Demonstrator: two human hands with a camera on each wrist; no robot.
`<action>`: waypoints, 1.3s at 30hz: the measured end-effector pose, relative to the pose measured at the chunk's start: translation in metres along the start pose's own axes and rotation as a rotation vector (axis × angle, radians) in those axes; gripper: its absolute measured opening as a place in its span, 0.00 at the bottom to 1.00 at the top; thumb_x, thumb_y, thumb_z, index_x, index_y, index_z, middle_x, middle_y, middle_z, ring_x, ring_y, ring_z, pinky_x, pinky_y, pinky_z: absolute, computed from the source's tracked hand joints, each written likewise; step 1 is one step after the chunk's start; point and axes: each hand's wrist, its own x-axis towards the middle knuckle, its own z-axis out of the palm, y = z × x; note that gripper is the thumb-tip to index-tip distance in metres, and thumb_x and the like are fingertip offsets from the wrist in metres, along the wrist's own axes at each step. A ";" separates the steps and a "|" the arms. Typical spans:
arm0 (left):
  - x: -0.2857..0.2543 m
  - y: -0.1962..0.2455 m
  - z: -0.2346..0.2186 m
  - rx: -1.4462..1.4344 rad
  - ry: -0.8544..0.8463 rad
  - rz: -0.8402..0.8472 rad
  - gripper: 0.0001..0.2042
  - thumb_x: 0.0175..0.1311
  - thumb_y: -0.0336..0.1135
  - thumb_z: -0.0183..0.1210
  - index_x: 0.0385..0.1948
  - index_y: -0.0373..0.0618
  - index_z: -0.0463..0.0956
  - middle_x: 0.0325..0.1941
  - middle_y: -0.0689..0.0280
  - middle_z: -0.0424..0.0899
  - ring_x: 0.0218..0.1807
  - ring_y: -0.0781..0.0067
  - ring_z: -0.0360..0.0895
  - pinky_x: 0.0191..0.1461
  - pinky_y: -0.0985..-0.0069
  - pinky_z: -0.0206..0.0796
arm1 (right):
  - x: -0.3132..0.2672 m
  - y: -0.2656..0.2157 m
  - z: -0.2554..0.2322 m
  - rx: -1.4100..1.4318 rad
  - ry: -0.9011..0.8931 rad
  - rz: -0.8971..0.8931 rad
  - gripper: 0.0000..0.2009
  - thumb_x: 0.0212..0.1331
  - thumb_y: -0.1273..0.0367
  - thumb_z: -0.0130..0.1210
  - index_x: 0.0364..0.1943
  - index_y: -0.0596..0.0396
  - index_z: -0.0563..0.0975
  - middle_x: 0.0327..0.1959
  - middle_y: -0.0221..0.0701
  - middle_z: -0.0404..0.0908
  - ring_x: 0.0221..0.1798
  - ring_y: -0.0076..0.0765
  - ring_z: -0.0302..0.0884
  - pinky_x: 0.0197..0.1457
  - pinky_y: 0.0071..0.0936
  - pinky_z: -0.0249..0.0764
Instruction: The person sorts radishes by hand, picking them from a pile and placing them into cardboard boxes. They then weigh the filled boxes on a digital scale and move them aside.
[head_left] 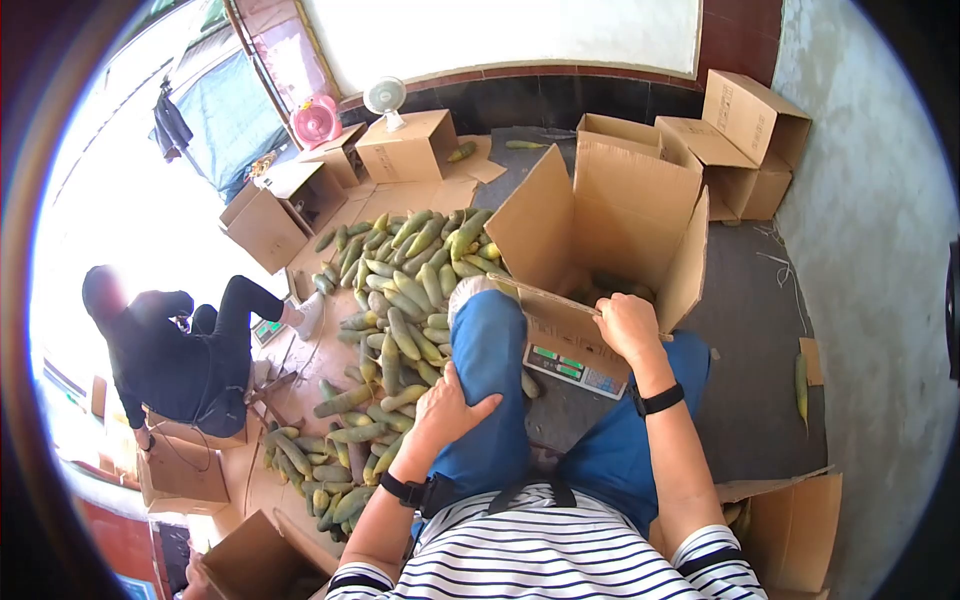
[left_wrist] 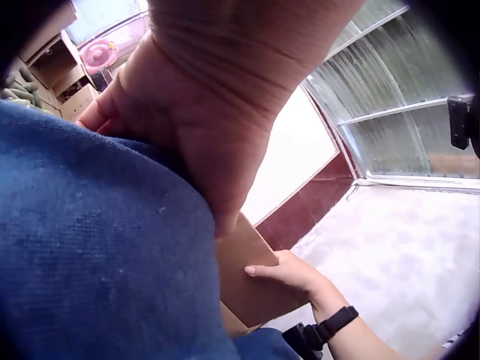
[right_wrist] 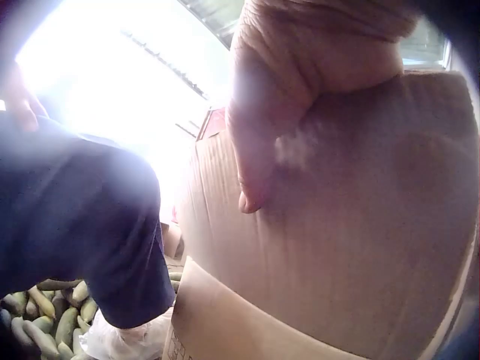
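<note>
While the right hand [head_left: 630,325] pinches the near flap [head_left: 565,325] of a tan, open-topped corrugated-cardboard box [head_left: 630,200] beside heaped, elongated green-yellow cucumbers [head_left: 403,335], the left hand [head_left: 447,410] rests, thumb spread, on a blue fabric-covered knee [head_left: 490,340].

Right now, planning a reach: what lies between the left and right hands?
In the head view: the left leg, part of a scale, and the box flap the right hand grips.
</note>
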 end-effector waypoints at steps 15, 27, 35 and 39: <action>0.006 -0.035 0.001 -0.196 -0.055 -0.201 0.48 0.55 0.61 0.61 0.63 0.21 0.55 0.51 0.33 0.76 0.56 0.40 0.75 0.59 0.60 0.67 | -0.012 -0.011 0.008 -0.037 0.034 -0.013 0.04 0.53 0.71 0.55 0.27 0.54 0.78 0.30 0.36 0.79 0.39 0.42 0.78 0.40 0.38 0.77; 0.010 -0.041 0.004 -0.261 -0.014 -0.133 0.46 0.55 0.59 0.62 0.62 0.25 0.56 0.47 0.35 0.78 0.51 0.37 0.77 0.54 0.58 0.70 | -0.013 -0.002 -0.006 0.054 -0.036 -0.045 0.09 0.51 0.70 0.60 0.36 0.54 0.78 0.30 0.34 0.79 0.38 0.43 0.79 0.40 0.37 0.78; 0.014 -0.042 0.003 -0.262 -0.049 -0.193 0.46 0.55 0.58 0.62 0.64 0.26 0.55 0.49 0.35 0.78 0.53 0.38 0.76 0.55 0.58 0.69 | -0.006 0.006 -0.018 0.086 -0.178 -0.041 0.13 0.57 0.67 0.58 0.46 0.53 0.81 0.34 0.35 0.82 0.40 0.43 0.79 0.42 0.38 0.75; 0.020 -0.042 0.006 -0.313 -0.054 -0.146 0.47 0.53 0.58 0.64 0.64 0.26 0.54 0.49 0.36 0.78 0.53 0.38 0.77 0.56 0.59 0.69 | -0.002 0.013 -0.026 0.115 -0.164 -0.097 0.11 0.54 0.70 0.57 0.42 0.51 0.80 0.31 0.32 0.81 0.38 0.42 0.79 0.41 0.37 0.76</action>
